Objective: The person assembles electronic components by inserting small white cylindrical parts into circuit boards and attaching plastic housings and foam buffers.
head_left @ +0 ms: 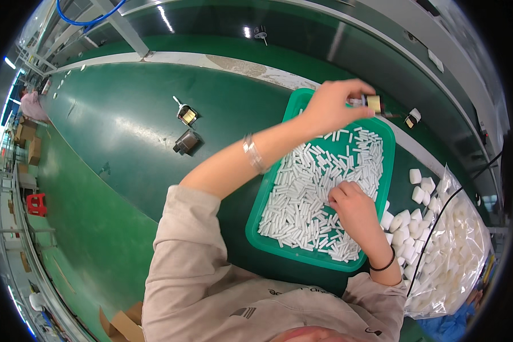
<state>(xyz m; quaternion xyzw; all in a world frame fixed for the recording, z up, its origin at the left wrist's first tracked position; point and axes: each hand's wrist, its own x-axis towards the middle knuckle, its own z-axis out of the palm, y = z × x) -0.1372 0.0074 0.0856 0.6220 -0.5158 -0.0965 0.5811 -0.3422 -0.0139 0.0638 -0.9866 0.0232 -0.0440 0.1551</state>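
Note:
A green tray in front of me holds a thick layer of short white sticks. My left hand reaches over the tray's far edge, its fingers closed on a small part with a yellow block. That part is slightly blurred. Down among the sticks in the tray, my right hand has its fingertips drawn together; whatever lies between them is hidden.
On the green table to the left lie a yellow-and-black part with a white stem and a dark grey housing. Similar parts sit on the belt beyond. At right, white blocks spill from a clear bag, crossed by a black cable.

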